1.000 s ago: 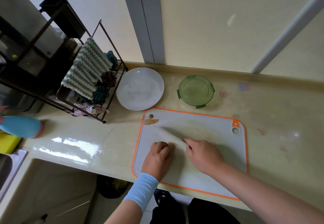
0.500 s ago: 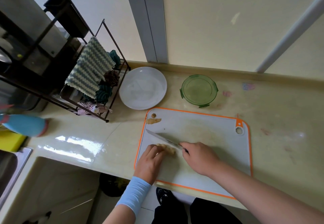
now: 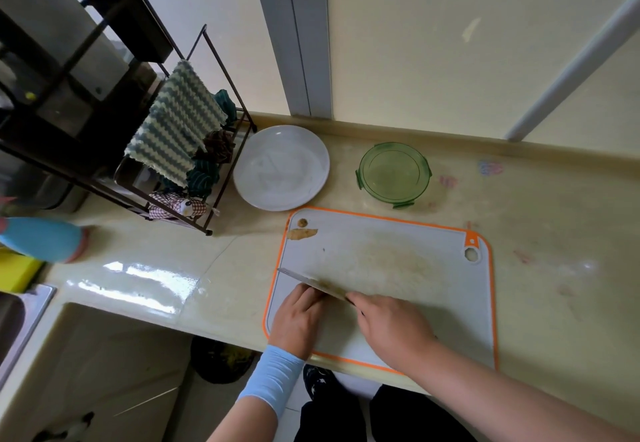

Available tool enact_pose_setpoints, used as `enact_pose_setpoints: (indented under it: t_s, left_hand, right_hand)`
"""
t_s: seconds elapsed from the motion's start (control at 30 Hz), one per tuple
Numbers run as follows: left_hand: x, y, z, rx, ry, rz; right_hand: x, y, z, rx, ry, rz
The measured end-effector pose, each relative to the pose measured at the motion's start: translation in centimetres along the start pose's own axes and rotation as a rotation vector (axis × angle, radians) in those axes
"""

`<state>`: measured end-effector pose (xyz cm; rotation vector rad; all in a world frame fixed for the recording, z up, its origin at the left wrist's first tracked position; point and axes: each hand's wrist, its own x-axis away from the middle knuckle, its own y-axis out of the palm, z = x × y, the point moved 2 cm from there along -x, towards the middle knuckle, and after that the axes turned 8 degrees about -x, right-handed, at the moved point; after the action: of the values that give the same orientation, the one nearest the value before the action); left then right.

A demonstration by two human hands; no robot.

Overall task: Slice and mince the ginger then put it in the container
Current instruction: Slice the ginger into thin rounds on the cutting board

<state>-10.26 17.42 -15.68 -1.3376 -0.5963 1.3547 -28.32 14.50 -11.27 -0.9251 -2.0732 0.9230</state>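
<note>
The ginger, exposed a moment earlier, is now covered and held under the curled left hand [image 3: 300,317] (just behind the blade); the knife [image 3: 310,282] is gripped by the right hand [image 3: 391,331]

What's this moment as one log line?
step: slicing; right hand: grips knife; left hand: at blade, ginger hidden; green container: beyond cutting board
</note>
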Motion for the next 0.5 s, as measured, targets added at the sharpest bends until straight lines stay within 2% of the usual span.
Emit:
enact_pose_setpoints:
  t_s: [0.5]
  left_hand:
    - [-0.51, -0.32, -0.19, 0.01, -0.015, -0.045]
  right_hand:
    - [0.26, -0.9, 0.39, -0.011, 0.031, -0.069]
